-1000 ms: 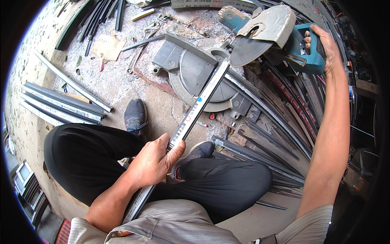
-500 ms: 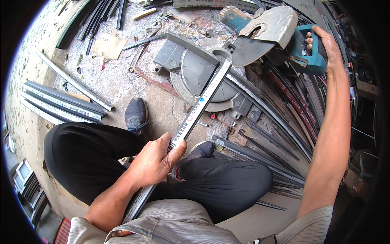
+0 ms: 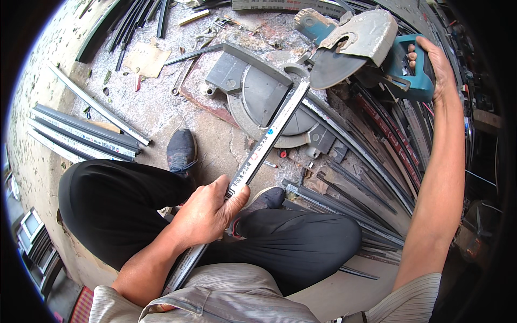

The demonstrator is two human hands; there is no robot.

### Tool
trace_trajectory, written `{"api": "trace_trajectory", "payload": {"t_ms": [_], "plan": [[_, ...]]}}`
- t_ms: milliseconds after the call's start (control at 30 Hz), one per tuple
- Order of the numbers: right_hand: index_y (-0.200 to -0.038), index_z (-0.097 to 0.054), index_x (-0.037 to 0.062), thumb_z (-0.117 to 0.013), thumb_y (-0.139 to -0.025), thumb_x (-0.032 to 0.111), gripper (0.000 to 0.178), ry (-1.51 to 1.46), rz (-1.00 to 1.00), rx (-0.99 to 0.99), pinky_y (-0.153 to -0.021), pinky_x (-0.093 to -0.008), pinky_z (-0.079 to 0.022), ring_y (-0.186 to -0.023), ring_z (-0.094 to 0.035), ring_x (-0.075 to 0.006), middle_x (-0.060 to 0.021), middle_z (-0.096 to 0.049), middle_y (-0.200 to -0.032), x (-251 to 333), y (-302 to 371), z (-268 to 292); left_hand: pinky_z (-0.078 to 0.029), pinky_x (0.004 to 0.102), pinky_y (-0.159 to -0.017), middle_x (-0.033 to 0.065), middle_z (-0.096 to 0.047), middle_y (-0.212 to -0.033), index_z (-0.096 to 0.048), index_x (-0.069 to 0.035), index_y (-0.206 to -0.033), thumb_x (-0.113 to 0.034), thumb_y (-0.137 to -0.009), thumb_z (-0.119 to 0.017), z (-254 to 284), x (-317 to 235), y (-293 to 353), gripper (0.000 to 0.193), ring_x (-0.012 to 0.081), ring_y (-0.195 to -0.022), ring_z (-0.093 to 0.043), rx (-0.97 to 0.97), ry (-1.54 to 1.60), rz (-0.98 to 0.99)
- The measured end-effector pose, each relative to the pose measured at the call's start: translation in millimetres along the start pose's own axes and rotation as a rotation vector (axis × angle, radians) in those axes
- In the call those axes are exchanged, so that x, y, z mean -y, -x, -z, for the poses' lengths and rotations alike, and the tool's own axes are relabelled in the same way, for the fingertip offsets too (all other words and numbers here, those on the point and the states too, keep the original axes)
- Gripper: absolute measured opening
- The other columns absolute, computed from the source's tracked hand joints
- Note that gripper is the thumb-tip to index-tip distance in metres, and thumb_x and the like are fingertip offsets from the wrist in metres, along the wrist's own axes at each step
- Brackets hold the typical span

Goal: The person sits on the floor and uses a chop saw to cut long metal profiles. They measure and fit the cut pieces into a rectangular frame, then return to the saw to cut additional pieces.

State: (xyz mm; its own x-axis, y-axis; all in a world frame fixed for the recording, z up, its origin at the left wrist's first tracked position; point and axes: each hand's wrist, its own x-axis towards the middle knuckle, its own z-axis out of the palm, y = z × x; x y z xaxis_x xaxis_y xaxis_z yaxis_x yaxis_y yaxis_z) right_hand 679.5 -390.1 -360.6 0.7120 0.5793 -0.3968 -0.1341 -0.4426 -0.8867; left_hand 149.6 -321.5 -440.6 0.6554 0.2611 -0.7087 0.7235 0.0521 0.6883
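Observation:
My left hand (image 3: 207, 210) is wrapped round a long strip of window-frame profile (image 3: 264, 142), dark with a white printed film on top. The strip slants from beside my waist up to the grey base (image 3: 264, 91) of a miter saw, its far end lying over the turntable. With my right hand (image 3: 439, 67) I grip the teal handle (image 3: 406, 67) of the saw, fingers curled through its loop. The saw head is raised, so the round blade (image 3: 336, 67) under its dusty guard (image 3: 366, 35) stands above and right of the strip's end, apart from it.
More profiles lie at the left (image 3: 86, 134), with a bundle of dark strips (image 3: 132, 27) at the far left. Many offcuts (image 3: 344, 207) crowd the right side near my knee. A wrench (image 3: 186, 70) and a cardboard piece (image 3: 146, 59) rest on the dusty floor.
Hardly anything differs. The whole view has shifted very slightly, while both hands keep their grips and the saw head stays raised.

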Motion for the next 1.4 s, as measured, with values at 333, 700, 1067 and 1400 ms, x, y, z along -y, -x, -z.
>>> {"api": "trace_trajectory", "payload": {"t_ms": [333, 700, 1067, 1400], "plan": [[-0.095, -0.066, 0.0072, -0.065, -0.110, 0.027, 0.025, -0.003, 0.013, -0.039, -0.053, -0.0200, -0.060, -0.056, -0.067, -0.0075, -0.0018, -0.071, -0.075, -1, 1, -1, -0.047, 0.0310, -0.048, 0.0014, -0.054, -0.061, -0.055, -0.002, -0.095, -0.053, -0.113, -0.058, 1, -5, 1, 0.054, 0.0098, -0.051, -0.059, 0.005, 0.012, 0.026], [-0.096, -0.066, 0.0071, -0.065, -0.110, 0.027, 0.025, 0.006, 0.000, -0.032, -0.053, -0.0213, -0.060, -0.055, -0.067, -0.0083, -0.0027, -0.071, -0.074, -1, 5, -3, -0.048, 0.0314, -0.049, 0.0020, -0.055, -0.061, -0.055, -0.003, -0.096, -0.054, -0.113, -0.057, 0, -2, -1, 0.054, 0.0108, -0.052, -0.060, -0.002, -0.008, -0.005], [-0.098, -0.067, 0.0050, -0.065, -0.111, 0.030, 0.029, 0.011, 0.031, -0.056, -0.053, -0.0203, -0.059, -0.055, -0.066, -0.0090, -0.0029, -0.069, -0.073, -4, 11, -7, -0.049, 0.0306, -0.048, 0.0026, -0.057, -0.062, -0.054, -0.004, -0.096, -0.056, -0.112, -0.058, 1, -4, -2, 0.054, 0.0115, -0.050, -0.060, 0.002, 0.013, -0.006], [-0.097, -0.067, 0.0065, -0.065, -0.110, 0.028, 0.025, -0.009, 0.044, -0.032, -0.054, -0.0222, -0.059, -0.056, -0.066, -0.0089, -0.0031, -0.070, -0.074, -7, 11, -5, -0.049, 0.0310, -0.048, 0.0019, -0.056, -0.062, -0.054, -0.004, -0.096, -0.055, -0.112, -0.058, 2, -4, -3, 0.054, 0.0114, -0.050, -0.059, 0.005, -0.004, -0.009]]}}
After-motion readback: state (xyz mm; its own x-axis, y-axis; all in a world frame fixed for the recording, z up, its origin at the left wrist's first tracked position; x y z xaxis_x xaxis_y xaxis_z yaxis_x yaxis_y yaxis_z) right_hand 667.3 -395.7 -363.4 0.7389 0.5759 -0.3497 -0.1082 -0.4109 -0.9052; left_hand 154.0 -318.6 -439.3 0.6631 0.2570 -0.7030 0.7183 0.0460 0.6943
